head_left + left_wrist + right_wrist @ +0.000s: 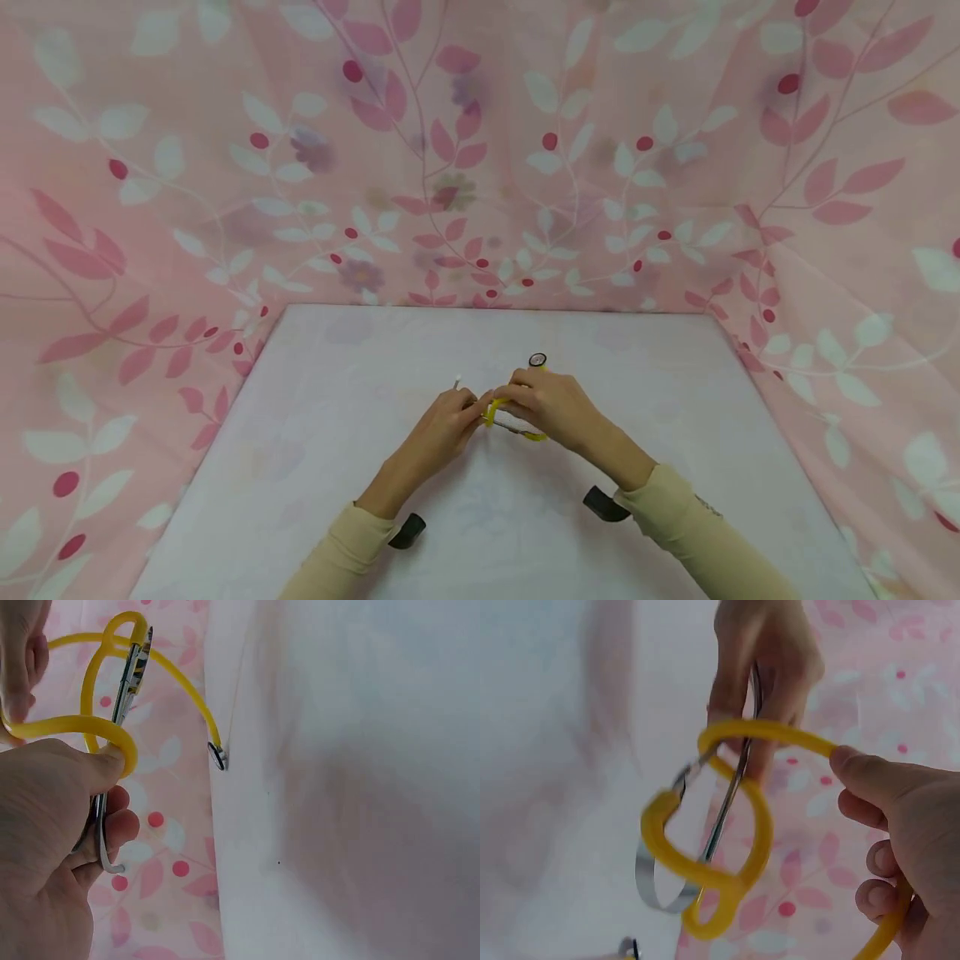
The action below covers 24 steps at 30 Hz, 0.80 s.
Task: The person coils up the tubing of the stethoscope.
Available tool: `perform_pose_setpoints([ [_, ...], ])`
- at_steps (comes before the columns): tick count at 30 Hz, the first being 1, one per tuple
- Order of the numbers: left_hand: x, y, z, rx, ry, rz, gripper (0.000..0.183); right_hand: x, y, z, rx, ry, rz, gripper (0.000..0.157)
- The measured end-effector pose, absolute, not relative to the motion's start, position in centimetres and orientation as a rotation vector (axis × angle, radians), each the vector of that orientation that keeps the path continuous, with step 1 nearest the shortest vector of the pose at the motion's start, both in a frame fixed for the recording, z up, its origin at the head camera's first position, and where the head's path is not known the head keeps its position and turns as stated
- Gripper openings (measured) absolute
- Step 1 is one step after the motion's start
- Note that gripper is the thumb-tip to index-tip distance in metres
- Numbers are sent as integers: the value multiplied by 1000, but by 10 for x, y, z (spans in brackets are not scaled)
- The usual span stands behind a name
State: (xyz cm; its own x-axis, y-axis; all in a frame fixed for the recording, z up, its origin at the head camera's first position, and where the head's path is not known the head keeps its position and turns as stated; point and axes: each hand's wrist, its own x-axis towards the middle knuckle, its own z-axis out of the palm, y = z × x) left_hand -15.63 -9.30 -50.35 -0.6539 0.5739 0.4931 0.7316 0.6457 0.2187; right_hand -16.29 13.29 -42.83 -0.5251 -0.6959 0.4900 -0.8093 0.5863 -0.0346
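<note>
A stethoscope with yellow tubing (pixel 759 825) and silvery metal ear tubes (pixel 121 701) is between both hands. My left hand (pixel 452 423) grips the ear tubes, its thumb pressing on a loop of tubing wrapped around them. A pale eartip (pixel 458 380) pokes out beyond these fingers. My right hand (pixel 553 408) pinches the tubing between thumb and index finger, pulling a length of it off to the side. More tubing passes under the curled lower fingers in the right wrist view. The round chest piece (pixel 217 756) hangs from the tubing's end, past the right hand in the head view.
A white table (pixel 315 417) lies beneath the hands. Pink leaf-patterned cloth (pixel 480 167) walls in its back and sides. Dark objects (pixel 407 531) show at both wrists, beside the cream sleeves (pixel 348 542).
</note>
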Motion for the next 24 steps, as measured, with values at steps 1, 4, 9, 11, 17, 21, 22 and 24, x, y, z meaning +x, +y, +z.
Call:
perform_pose_setpoints([
  [1, -155, -92, -503, -1043, -2480, -574, 57, -168, 135, -428, 1198, -2405, 404, 22],
  [4, -152, -89, -501, -1064, -2459, -594, 59, -181, 143, -430, 1161, -2466, 523, 23],
  [9, -149, -86, -498, -1095, -2447, -633, 58, -200, 157, -444, 1094, -2599, 776, 23],
  [11, -148, -86, -497, -1109, -2446, -652, 56, -206, 163, -451, 1100, -2613, 890, 23],
  [17, -149, -82, -492, -1172, -2377, -698, 49, -218, 177, -468, 1190, -2607, 1345, 23],
  [21, -151, -78, -488, -1154, -2336, -746, 50, -219, 179, -475, 1154, -2604, 1618, 25],
  [22, -151, -78, -487, -1146, -2328, -757, 50, -219, 178, -477, 1128, -2613, 1657, 25],
  [24, -152, -77, -486, -1130, -2310, -773, 51, -218, 175, -483, 1112, -2590, 1765, 26],
])
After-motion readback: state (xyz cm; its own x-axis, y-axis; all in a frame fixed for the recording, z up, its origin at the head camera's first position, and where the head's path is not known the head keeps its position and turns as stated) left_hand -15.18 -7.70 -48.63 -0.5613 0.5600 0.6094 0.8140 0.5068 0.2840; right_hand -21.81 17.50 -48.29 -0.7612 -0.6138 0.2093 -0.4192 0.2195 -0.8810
